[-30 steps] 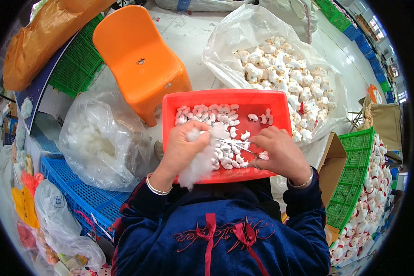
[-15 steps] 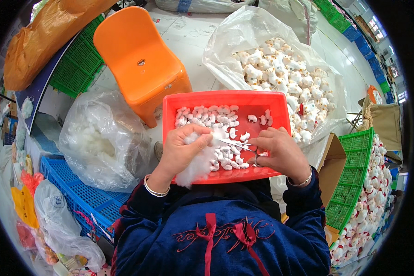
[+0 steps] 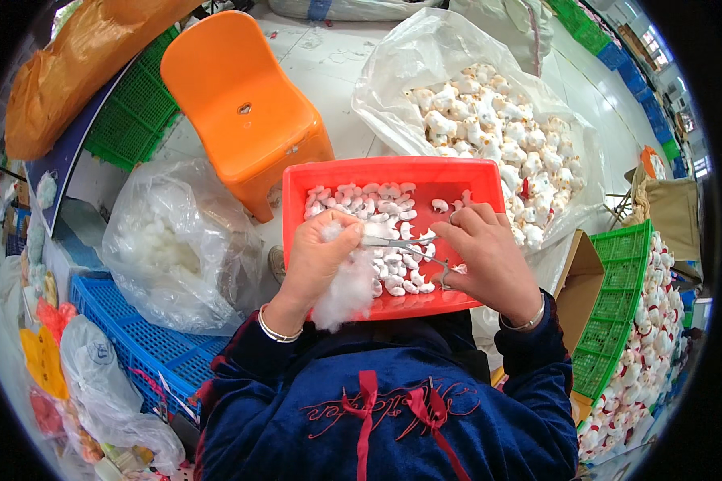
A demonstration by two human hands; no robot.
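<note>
My left hand [image 3: 311,255] is closed on a wad of fluffy white stuffing [image 3: 343,295], which hangs below its fingers. Between its thumb and forefinger is a small white piece [image 3: 379,231], partly hidden. The tips of metal forceps [image 3: 409,241] reach that piece. My right hand [image 3: 487,255] holds the forceps by their ring handles, which are spread apart, with the thumb at the lower ring. Both hands are over a red plastic tray [image 3: 492,186] on my lap. Many small, curved white stuffed pieces [image 3: 385,192] lie in it, mostly toward the left and middle.
An orange chair [image 3: 241,104] stands beyond the tray. At left, a clear bag of stuffing [image 3: 164,248] rests by a blue crate [image 3: 148,341]. A large clear bag [image 3: 393,72] of white plush pieces sits far right. A cardboard box [image 3: 579,280] and green crate [image 3: 618,297] are at right.
The forceps' handles have spread apart in my right hand, whose fingers have lifted and opened wider. The forceps' tips now meet the white piece at my left fingertips.
</note>
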